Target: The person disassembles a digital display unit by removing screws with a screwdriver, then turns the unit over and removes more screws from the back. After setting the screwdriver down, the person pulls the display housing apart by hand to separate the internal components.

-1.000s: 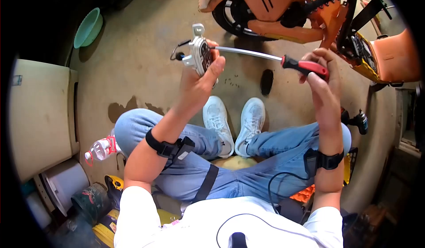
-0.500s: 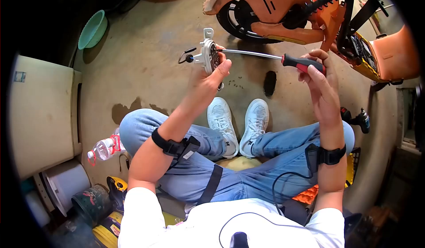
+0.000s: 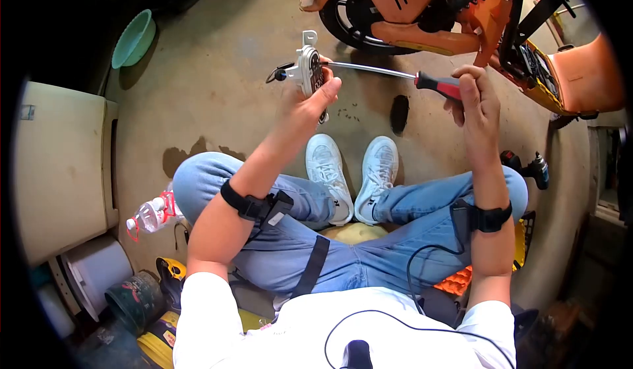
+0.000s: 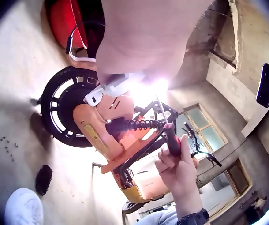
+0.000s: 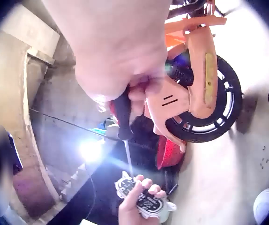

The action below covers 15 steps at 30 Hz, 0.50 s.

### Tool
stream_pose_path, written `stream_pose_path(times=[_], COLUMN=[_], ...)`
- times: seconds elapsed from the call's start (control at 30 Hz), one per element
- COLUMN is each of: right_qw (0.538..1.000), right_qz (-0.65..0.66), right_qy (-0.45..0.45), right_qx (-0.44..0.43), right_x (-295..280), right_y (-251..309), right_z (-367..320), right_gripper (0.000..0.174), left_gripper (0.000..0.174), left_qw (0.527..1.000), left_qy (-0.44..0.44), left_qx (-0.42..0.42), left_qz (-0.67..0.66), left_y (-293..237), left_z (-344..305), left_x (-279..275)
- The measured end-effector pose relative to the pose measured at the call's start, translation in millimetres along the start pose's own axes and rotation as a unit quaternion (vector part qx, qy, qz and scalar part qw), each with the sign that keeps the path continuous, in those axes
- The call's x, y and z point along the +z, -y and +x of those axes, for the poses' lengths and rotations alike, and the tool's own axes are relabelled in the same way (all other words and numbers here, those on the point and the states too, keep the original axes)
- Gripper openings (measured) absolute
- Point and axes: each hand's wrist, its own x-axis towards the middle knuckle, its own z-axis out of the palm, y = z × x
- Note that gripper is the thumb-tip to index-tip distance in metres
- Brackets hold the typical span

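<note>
My left hand [image 3: 306, 109] holds up a small oval unit [image 3: 308, 66] with a white housing, side tabs and a short black cable. Its dark face is turned to the right, and the right wrist view shows dark and pale markings on that oval face [image 5: 148, 203], with fingers wrapped over its edge. In my right hand [image 3: 481, 105] is a red and black screwdriver [image 3: 428, 82], gripped by the handle. Its long metal shaft points left, the tip at the unit's face beside the left fingers. The left wrist view shows the handle [image 4: 173, 143] in curled fingers.
An orange scooter [image 3: 402, 13] stands ahead to the right. A dark oval object [image 3: 399, 114] and several small bits [image 3: 348, 113] lie on the floor. A cordless drill [image 3: 535, 170] is beside the right knee, plastic bottles [image 3: 155, 214] by the left, a green basin [image 3: 134, 38] farther off.
The right hand has turned about the screwdriver handle, and its palm now covers the handle's end. The tip stays at the unit. The left hand keeps its hold.
</note>
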Motion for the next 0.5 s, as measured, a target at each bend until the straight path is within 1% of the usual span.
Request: stream_pose_path(times=[0.07,0.1,0.13,0.2,0.23,0.3,0.33,0.4,0.43,0.5], right_qw=[0.996,0.994,0.993,0.997,0.997,0.996,0.996,0.999,0.999,0.987], right_qz=[0.016,0.018,0.017,0.025,0.025,0.066,0.066,0.02,0.02,0.042], right_qy=[0.013,0.028,0.029,-0.072,-0.07,-0.045,-0.045,0.021,0.02,0.049], right_qx=[0.092,0.109,0.11,-0.01,-0.009,-0.045,-0.044,0.034,0.035,0.148], right_x=[-5.7,-6.9,1.8,25.6,25.9,22.6,16.7,-1.3,-8.5,-16.9], right_y=[0.0,6.6,5.6,0.9,-1.4,-5.9,-7.7,-10.9,-11.1,-10.1], right_z=[-0.2,0.8,0.2,0.1,0.9,2.7,3.4,5.0,6.6,9.9], right_gripper=[0.029,0.034,0.034,0.039,0.039,0.043,0.043,0.046,0.046,0.051], left_gripper=[0.028,0.027,0.027,0.027,0.027,0.027,0.027,0.027,0.027,0.027], left_qw=[1.0,1.0,1.0,1.0,1.0,1.0,1.0,0.999,0.999,0.999], left_qy=[0.006,0.004,0.003,-0.001,-0.003,-0.004,-0.004,0.008,0.008,0.007], left_qx=[-0.001,-0.007,-0.008,-0.015,-0.016,-0.021,-0.022,-0.03,-0.03,-0.033], left_qz=[-0.001,-0.012,-0.013,0.007,0.007,0.011,0.011,0.014,0.014,0.007], left_y=[1.1,2.0,2.9,4.1,4.0,2.7,2.0,1.0,1.4,2.8], left_z=[0.6,1.3,2.4,4.2,4.3,5.3,5.8,5.5,5.2,5.3], left_x=[0.3,-0.2,-1.0,-3.8,-4.5,-4.6,-4.6,-3.9,-2.4,0.3])
